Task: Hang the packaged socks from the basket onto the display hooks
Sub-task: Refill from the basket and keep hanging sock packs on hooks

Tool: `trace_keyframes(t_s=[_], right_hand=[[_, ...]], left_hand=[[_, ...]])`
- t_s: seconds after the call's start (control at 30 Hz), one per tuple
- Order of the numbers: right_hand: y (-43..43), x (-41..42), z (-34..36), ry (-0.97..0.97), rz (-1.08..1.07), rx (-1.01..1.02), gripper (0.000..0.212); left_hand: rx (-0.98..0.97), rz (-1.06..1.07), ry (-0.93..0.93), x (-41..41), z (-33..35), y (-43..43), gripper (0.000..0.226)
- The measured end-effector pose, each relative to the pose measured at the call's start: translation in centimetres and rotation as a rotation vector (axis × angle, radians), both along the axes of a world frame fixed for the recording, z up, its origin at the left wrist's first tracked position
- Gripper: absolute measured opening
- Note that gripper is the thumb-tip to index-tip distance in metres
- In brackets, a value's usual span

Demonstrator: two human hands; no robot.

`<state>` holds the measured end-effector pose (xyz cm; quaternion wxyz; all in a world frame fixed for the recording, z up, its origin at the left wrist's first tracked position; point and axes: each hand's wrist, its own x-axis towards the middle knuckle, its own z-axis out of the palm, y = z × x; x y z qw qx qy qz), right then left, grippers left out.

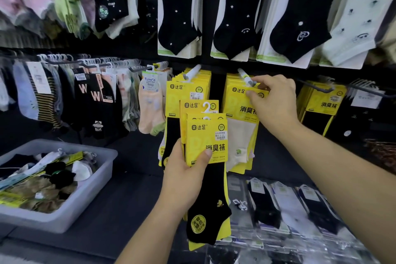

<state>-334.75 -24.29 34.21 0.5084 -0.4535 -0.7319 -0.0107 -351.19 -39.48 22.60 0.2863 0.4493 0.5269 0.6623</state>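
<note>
My left hand (pixel 185 169) grips a small stack of yellow-carded black sock packs (pixel 206 141), held upright in front of the display, with a white plastic hanger at its top. My right hand (pixel 273 100) pinches the top of a yellow pack holding a cream sock (pixel 241 133) at the tip of a display hook (pixel 245 76). A second hook (pixel 192 73) to the left carries several more yellow packs. The grey basket (pixel 90 191) at the lower left holds a jumble of packaged socks.
Black and white patterned socks (pixel 180 13) hang in the row above. Racks of mixed socks (pixel 92 92) fill the left, more yellow packs (pixel 321 103) hang at the right, and flat packs (pixel 285 206) lie on the shelf below.
</note>
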Motion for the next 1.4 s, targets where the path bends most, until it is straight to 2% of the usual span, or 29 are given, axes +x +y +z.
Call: trace_keyframes(t_s=[0.37, 0.43, 0.47, 0.5, 0.57, 0.63, 0.8, 0.9, 0.97, 1.07, 1.13, 1.27, 1.4], right_hand=[[1.1, -0.6, -0.4, 0.023, -0.069, -0.042, 0.04], [-0.4, -0.4, -1.3, 0.098, -0.045, -0.019, 0.026], [-1.4, -0.4, -1.9, 0.153, 0.007, -0.055, 0.016], [-2.4, -0.4, -2.5, 0.213, 0.091, -0.142, 0.016], [-4.3, -0.6, -3.7, 0.306, 0.31, -0.388, 0.031], [-5.9, -0.7, -4.5, 0.32, 0.463, -0.58, 0.038], [-6.6, -0.4, -5.4, 0.363, 0.514, -0.599, 0.038], [-6.5, 0.1, -5.6, 0.36, 0.578, -0.636, 0.025], [-6.4, 0.4, -5.7, 0.445, 0.639, -0.707, 0.013], [-5.8, 1.1, -5.2, 0.607, 0.65, -0.767, 0.014], [-5.4, 1.6, -4.5, 0.668, 0.644, -0.798, 0.014], [-5.1, 2.1, -3.4, 0.611, 0.6, -0.806, 0.018], [-5.7, 1.9, -3.0, 0.498, 0.616, -0.792, 0.016]], left_hand=[[0.01, -0.037, -0.009, 0.6, -0.1, 0.3, 0.029], [0.009, -0.038, -0.03, 0.7, 0.0, 0.4, 0.029], [0.009, -0.038, -0.042, 0.7, 0.1, 0.4, 0.029], [0.01, -0.041, -0.055, 0.8, 0.2, 0.3, 0.029], [0.018, -0.048, -0.081, 0.9, 0.2, 0.3, 0.028], [0.03, -0.057, -0.095, 1.1, 0.2, 0.3, 0.029], [0.068, -0.057, -0.064, 1.5, -0.1, 0.4, 0.033], [0.087, -0.065, -0.049, 1.5, -0.2, 0.5, 0.03], [0.098, -0.097, -0.106, 1.5, -0.1, 0.5, 0.027], [0.098, -0.126, -0.163, 1.6, -0.1, 0.5, 0.035], [0.088, -0.112, -0.145, 1.6, -0.1, 0.6, 0.026], [0.078, -0.107, -0.137, 1.7, -0.1, 0.7, 0.02], [0.055, -0.115, -0.082, 2.0, -0.1, 0.7, 0.034]])
